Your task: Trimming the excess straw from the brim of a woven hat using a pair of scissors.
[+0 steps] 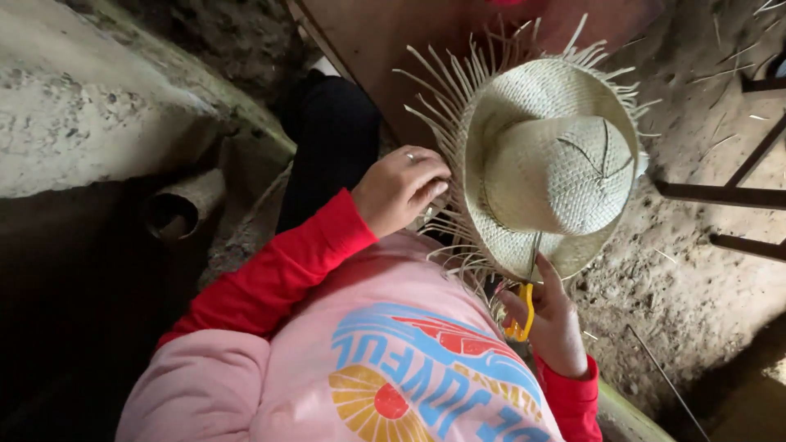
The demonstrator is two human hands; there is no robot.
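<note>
Right hand [553, 323]: grip closed on a pair of scissors [522, 315] with yellow handles; thumb and fingers sit through or around the loops, and the blades run up under the near edge of the brim, mostly hidden there, so I cannot tell whether they are parted or closed. Left hand [401, 188]: ring on one finger, fingers curled down on the left edge of the straw hat [550, 168], pinching the brim and its loose strands to steady it. The hat is held crown up in front of the chest, above the lap, between the two hands; no tabletop is under it. Progress, as a judgement from the brim alone: the lower right arc of the brim, next to the scissors, reads as a clean woven edge with no long ends, so that stretch looks trimmed. The loose straw ends [446, 98] stick out long along the left side and across the top, and shorter ones show on the upper right; a tangle of ends also hangs at the lower left, close by the scissors. So roughly a smaller part of the rim seems finished and the larger part left. Around: dirt floor [696, 270] with scattered bits of straw, a wooden board [368, 41] beyond the hat, a dark pipe [176, 209] by a concrete wall at left.
</note>
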